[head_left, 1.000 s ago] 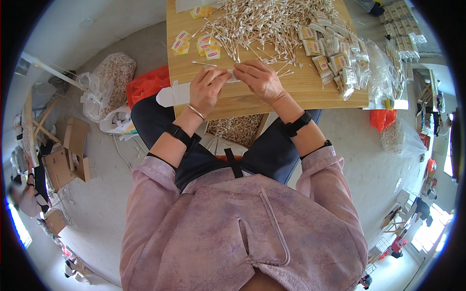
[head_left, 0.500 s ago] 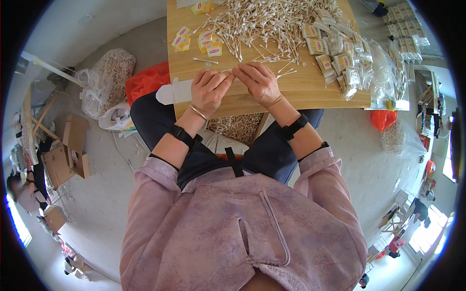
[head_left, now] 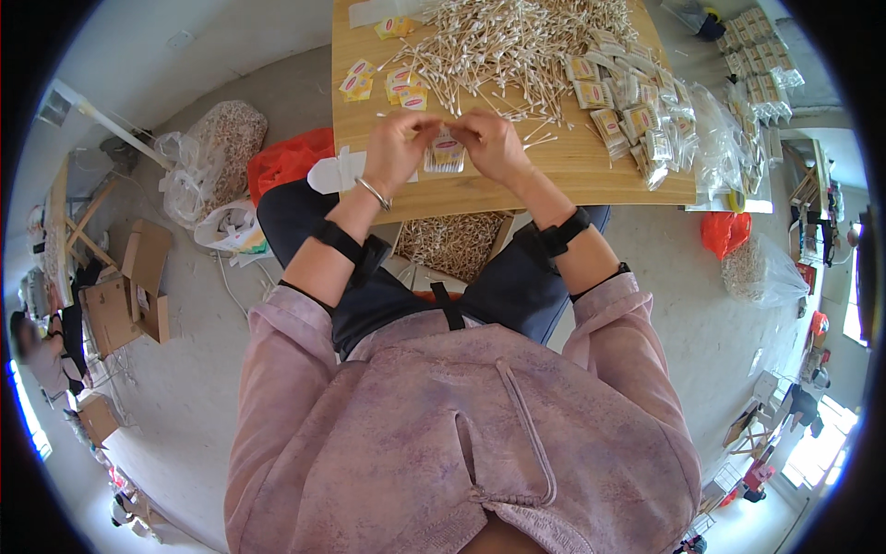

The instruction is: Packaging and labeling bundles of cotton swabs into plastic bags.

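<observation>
Both hands share one grip: the left hand (head_left: 399, 148) and the right hand (head_left: 489, 145) pinch the top corners of a small clear packet of cotton swabs (head_left: 445, 155) between closed fingertips, holding it just above the near part of the wooden table (head_left: 572, 175). Beyond the hands a big loose heap of cotton swabs (head_left: 503, 46) covers the far part of the table. Yellow label cards (head_left: 383, 81) lie to the left, filled packets (head_left: 637, 111) in rows to the right. Under the table's near edge a box of swabs (head_left: 454, 242) stands between the knees.
</observation>
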`<action>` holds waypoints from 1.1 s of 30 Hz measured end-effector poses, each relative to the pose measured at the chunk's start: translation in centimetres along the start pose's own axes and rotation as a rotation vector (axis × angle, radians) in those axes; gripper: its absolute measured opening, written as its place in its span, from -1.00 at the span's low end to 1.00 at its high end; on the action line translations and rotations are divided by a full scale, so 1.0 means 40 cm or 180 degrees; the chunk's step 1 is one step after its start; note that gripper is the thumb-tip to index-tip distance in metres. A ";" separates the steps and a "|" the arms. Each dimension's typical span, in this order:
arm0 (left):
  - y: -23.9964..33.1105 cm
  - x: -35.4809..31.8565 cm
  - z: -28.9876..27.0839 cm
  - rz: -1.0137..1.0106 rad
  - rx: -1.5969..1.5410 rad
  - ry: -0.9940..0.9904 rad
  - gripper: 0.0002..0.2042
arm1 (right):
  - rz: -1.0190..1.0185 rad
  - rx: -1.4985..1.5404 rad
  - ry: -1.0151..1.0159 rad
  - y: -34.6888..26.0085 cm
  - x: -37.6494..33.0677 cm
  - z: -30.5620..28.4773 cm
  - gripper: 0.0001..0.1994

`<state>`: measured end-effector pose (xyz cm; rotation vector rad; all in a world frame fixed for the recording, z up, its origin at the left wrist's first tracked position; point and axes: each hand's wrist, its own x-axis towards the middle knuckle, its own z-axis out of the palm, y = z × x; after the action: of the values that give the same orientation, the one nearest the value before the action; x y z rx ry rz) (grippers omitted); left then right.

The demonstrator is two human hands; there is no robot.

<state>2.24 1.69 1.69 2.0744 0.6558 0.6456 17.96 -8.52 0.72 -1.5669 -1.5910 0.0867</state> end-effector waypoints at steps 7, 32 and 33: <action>-0.015 -0.057 -0.062 -0.0128 -0.1118 -0.0414 -0.48 | 0.3513 0.3227 -0.0733 -0.033 0.042 -0.069 -0.87; 0.204 -0.098 -0.143 0.1224 -0.0451 -0.0737 -0.69 | 0.3527 0.4223 -0.1639 -0.188 0.026 -0.069 -0.75; 0.210 -0.100 -0.144 0.1241 -0.0393 -0.0756 -0.70 | 0.3526 0.4224 -0.1630 -0.193 0.026 -0.070 -0.75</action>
<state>-2.60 -1.92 10.80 2.1352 0.0723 0.6221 13.84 -10.63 7.59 -1.0726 -0.4175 1.8146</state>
